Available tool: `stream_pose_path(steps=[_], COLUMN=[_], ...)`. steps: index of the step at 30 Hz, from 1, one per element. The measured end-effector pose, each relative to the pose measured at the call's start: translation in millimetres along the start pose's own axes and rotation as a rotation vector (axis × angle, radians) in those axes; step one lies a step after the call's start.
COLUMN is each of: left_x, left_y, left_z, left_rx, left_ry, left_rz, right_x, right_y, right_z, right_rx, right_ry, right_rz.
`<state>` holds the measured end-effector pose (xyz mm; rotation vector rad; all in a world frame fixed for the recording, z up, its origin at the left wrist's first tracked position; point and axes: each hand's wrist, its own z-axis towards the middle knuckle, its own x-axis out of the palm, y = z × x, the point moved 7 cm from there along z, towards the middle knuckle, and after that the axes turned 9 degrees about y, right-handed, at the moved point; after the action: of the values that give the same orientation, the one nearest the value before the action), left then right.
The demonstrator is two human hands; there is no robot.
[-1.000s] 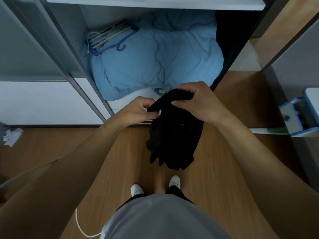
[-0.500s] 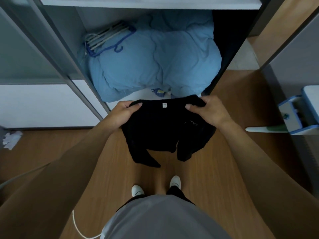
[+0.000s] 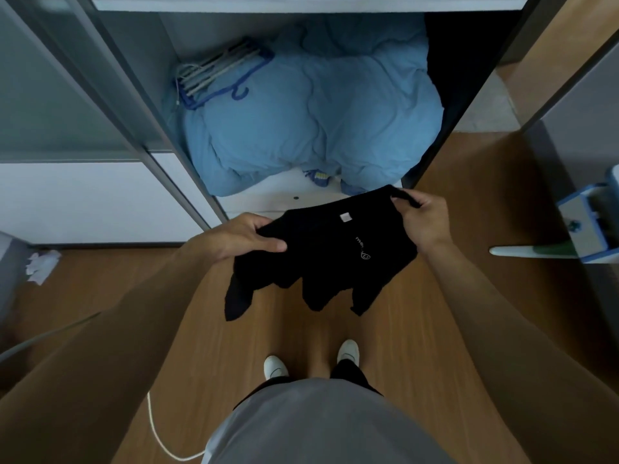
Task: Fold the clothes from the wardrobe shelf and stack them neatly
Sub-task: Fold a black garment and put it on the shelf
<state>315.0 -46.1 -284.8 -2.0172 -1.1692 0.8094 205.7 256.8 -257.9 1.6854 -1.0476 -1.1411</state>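
Observation:
I hold a black garment (image 3: 321,262) spread in the air above the wooden floor, in front of the open wardrobe. It has a small white label near its top edge and a small white print on the right. My left hand (image 3: 239,237) grips its left top corner. My right hand (image 3: 423,221) pinches the right top corner, held slightly higher. The lower parts of the garment hang loose in uneven folds.
A bulky light-blue duvet (image 3: 311,128) fills the wardrobe's bottom compartment, with a bundle of hangers (image 3: 217,73) on its left. A white shelf (image 3: 301,1) runs above. A blue-and-white box (image 3: 589,222) is at the right, crumpled paper (image 3: 42,264) lies at the left, a white cable (image 3: 160,433) trails on the floor.
The bunched garment was pulled open between my hands, which moved apart. It now hangs tilted, my right hand higher and farther right, my left hand lower.

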Motion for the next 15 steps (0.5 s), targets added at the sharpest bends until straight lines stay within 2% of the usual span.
stream_pose_path(steps=[3, 7, 15], left_x=[5.3, 13.8, 35.2], left_y=[-6.3, -25.2, -61.7], left_z=[3.1, 7.4, 18.5], left_rx=[0.017, 0.021, 0.127], left_ry=[-0.055, -0.085, -0.170], left_rz=[-0.065, -0.108, -0.192], right_x=[-2.5, 9.4, 62.0], right_y=[-4.6, -2.5, -1.2], right_z=[1.7, -3.4, -36.2], right_rx=[0.073, 0.118, 0.247], right_ry=[-0.072, -0.068, 0.139], right_rz=[-0.057, -0.152, 0.180])
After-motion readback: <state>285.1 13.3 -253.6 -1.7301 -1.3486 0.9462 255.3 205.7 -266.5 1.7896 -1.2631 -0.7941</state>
